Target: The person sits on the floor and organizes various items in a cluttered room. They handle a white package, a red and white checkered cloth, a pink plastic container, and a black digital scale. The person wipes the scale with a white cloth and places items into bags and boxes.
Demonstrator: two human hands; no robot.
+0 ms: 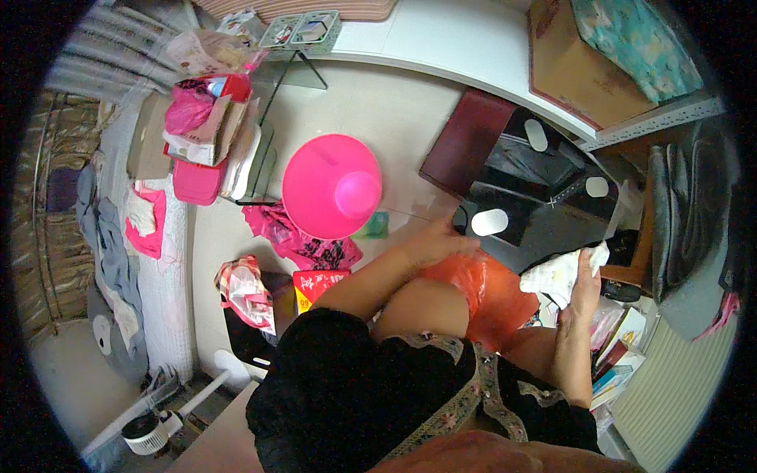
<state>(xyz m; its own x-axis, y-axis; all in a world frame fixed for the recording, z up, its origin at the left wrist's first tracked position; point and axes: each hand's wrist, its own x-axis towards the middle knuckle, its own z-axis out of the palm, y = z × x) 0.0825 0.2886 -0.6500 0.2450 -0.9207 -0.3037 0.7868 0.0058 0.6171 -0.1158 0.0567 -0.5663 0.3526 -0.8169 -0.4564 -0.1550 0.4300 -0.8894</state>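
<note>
We press our left hand (pixel 438 243) flat on the orange plastic bag (pixel 485 293), steadying it, grip open, while our right hand (pixel 585 285) clutches a white cloth (pixel 561 274) clear of it.

The stool (pixel 332 185) is bright pink. The plastic bag (pixel 481 288) is orange. The cloth (pixel 561 274) is white with faint pale marks. The scale (pixel 536 193) is glossy black with white oval pads. The box (pixel 315 285) is red and yellow. The garment (pixel 371 394) is black with floral trim.
</note>
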